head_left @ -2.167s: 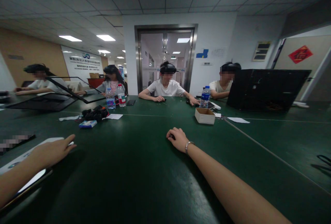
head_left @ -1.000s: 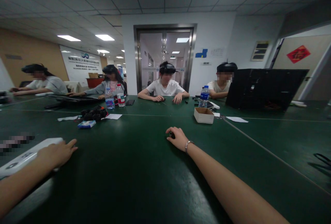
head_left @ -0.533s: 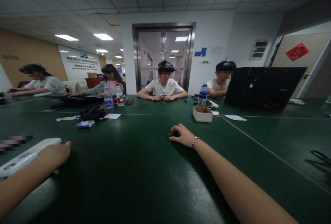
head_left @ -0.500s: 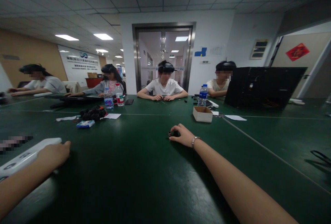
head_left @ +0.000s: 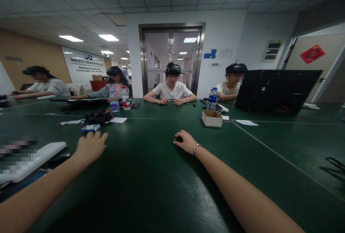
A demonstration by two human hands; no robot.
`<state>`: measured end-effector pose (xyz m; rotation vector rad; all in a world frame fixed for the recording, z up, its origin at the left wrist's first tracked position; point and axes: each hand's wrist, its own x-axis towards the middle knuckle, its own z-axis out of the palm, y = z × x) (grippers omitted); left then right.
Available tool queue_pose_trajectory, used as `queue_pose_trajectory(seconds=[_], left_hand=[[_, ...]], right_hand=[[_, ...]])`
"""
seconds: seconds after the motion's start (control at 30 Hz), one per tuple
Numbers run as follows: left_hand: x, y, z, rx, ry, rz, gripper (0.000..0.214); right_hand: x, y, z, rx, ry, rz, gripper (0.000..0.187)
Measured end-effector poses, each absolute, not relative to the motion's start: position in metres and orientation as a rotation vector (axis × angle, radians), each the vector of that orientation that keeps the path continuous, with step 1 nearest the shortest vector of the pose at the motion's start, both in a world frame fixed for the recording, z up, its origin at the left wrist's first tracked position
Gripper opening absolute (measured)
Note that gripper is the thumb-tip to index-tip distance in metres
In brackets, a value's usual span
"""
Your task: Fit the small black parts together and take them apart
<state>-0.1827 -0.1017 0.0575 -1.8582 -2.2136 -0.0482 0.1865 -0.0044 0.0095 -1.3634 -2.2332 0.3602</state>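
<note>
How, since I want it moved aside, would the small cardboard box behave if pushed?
The cardboard box is low and wide, so it would probably slide on the smooth table rather than tip. It looks light, though its contents are hidden. Its thin open-topped walls may flex if squeezed.

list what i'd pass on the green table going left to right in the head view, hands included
white flat device → left hand → red-label water bottle → right hand → open cardboard box → black laptop

No legible text, wall board [head_left: 87,68] lettering blurred, red hanging [head_left: 312,54] seemingly one character
</note>
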Motion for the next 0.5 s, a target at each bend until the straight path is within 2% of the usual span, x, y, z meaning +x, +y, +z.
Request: queue_pose_trajectory(seconds=[0.1,0.27,0.5], left_hand=[[-0.109,-0.078,0.057,-2.2,-1.927,-0.191,0.04],[-0.006,-0.044,0.046,-2.655,-1.591,-0.816,0.031],[0.03,-0.025,0.006,-2.738,-1.601,-1.297,0.016]], right_hand=[[0.182,-0.005,0.007,-1.322,-2.228,0.37,0.021],[0.183,-0.006,0.004,-1.312,-2.204,0.319,0.022],[0.181,-0.005,0.005,-1.293,-2.227,0.267,0.012]])
